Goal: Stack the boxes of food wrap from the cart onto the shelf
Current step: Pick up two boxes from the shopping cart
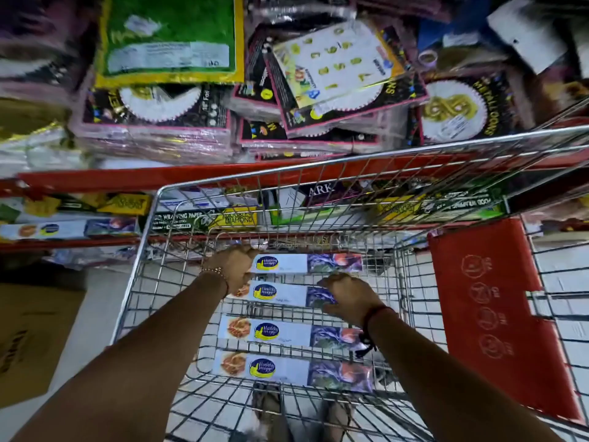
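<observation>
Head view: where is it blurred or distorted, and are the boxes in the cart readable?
Head view: top shelf stock is motion-blurred; wide-angle bends the cart rim; box labels stay legible; left hand and right hand slightly soft.

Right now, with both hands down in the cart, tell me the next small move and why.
Probably close both hands on the two farthest boxes and lift them out. The left hand is at the left end of the farthest box and the second box, and the right hand rests on the second box's right end. Two nearer boxes lie untouched in the cart.
</observation>
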The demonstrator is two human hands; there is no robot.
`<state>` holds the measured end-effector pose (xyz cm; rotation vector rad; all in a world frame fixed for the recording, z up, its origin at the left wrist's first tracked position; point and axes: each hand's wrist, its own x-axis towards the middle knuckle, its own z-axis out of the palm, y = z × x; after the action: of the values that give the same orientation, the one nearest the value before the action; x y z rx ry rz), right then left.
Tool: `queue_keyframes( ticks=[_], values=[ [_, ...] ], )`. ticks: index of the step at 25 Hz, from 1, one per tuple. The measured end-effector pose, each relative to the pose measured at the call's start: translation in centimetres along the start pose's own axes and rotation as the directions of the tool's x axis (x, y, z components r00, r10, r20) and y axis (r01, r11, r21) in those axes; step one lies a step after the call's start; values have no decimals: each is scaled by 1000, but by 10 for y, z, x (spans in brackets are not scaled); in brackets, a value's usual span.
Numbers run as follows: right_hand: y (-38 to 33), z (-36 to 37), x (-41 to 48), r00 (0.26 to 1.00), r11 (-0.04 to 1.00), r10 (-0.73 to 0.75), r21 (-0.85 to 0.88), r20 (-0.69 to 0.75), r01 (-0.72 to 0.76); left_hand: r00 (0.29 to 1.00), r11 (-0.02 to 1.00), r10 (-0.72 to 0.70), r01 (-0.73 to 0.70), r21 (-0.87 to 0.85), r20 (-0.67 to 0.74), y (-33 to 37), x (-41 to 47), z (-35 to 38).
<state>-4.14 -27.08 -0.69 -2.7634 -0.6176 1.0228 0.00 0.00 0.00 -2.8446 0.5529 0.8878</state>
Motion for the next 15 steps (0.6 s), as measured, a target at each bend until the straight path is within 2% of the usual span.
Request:
queue_keyframes(
  ticks=[3, 7, 12, 15],
  values=[
    [-1, 12, 8, 999, 997, -2, -76, -53, -2, 998, 1000, -6, 5, 19, 61, 0, 8, -2],
    [-2, 18, 8, 999, 988, -3, -156, -45, -4, 999, 1000, -6, 6, 18, 38, 9, 2, -14],
    [9, -8, -14, 993, 981, -26, -192, -113, 4, 998, 996, -56, 55, 66, 8, 12, -12, -32],
    [14, -31, -38, 993, 980, -51, -197, -109, 29, 997, 997, -77, 77, 25, 6, 16, -31, -50]
  ],
)
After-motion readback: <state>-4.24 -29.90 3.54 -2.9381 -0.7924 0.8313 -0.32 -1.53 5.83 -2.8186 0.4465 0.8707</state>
